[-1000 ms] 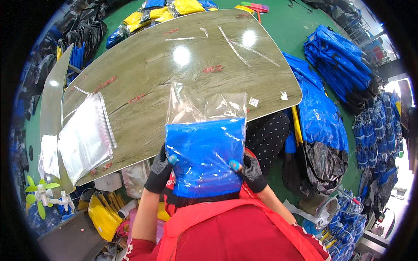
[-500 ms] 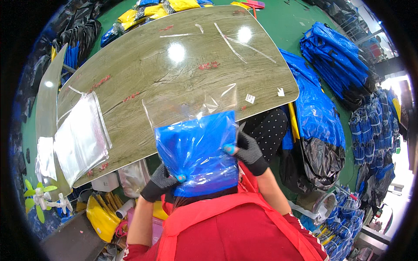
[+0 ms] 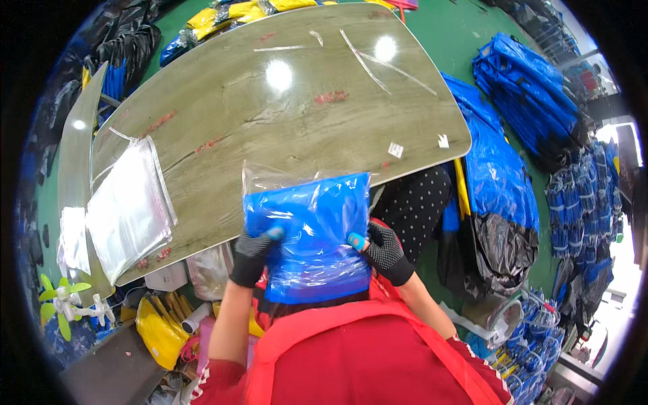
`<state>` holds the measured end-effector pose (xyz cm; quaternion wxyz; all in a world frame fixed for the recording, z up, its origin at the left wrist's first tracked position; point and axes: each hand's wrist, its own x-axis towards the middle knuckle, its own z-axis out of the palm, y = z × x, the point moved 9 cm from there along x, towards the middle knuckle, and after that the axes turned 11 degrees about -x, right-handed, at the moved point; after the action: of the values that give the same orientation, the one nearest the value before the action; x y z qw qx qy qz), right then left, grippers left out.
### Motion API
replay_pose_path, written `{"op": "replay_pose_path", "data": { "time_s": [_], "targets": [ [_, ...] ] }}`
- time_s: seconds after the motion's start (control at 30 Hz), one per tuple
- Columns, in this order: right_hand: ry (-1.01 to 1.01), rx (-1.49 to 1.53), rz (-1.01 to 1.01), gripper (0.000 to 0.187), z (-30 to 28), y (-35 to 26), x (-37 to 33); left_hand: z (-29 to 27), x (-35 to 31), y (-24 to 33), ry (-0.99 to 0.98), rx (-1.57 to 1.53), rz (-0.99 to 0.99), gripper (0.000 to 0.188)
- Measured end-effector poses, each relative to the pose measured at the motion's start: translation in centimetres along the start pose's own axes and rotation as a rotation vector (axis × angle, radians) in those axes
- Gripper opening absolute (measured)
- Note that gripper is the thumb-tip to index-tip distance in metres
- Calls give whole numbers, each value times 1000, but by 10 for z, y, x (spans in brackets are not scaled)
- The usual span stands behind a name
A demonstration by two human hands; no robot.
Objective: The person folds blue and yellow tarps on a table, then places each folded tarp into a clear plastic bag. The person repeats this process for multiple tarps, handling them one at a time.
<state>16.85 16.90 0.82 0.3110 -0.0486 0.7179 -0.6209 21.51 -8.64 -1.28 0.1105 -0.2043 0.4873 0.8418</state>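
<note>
A folded blue item in a clear plastic bag (image 3: 314, 233) is held up in front of me at the table's near edge. My left hand (image 3: 255, 255), in a dark dotted glove with blue fingertips, grips its left side, thumb on the front. On the right side, my right hand (image 3: 386, 253) in a matching glove holds it the same way. Both hands' other fingers are partly hidden behind the package. The bag's loose clear top lies above the blue contents, toward the tabletop (image 3: 229, 101).
A stack of clear plastic bags (image 3: 131, 202) lies on the table's left end. Plastic strips (image 3: 368, 71) and small white labels (image 3: 395, 150) are scattered on top. Blue and black bundles (image 3: 503, 202) stand at the right. A small green fan (image 3: 64, 300) sits lower left.
The bag's clear top has dropped from standing up to folded back near the blue contents. My left hand has moved up along the package's left side.
</note>
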Motion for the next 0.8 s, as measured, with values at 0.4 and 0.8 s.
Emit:
{"op": "replay_pose_path", "data": {
  "time_s": [0.4,0.8],
  "targets": [
    [-57,338,-294,73,-15,-61,40,34,-18,61,-263,1025,420,59],
    [169,20,-600,108,-48,-170,78,41,48,126,-323,-91,389,93]
  ]
}}
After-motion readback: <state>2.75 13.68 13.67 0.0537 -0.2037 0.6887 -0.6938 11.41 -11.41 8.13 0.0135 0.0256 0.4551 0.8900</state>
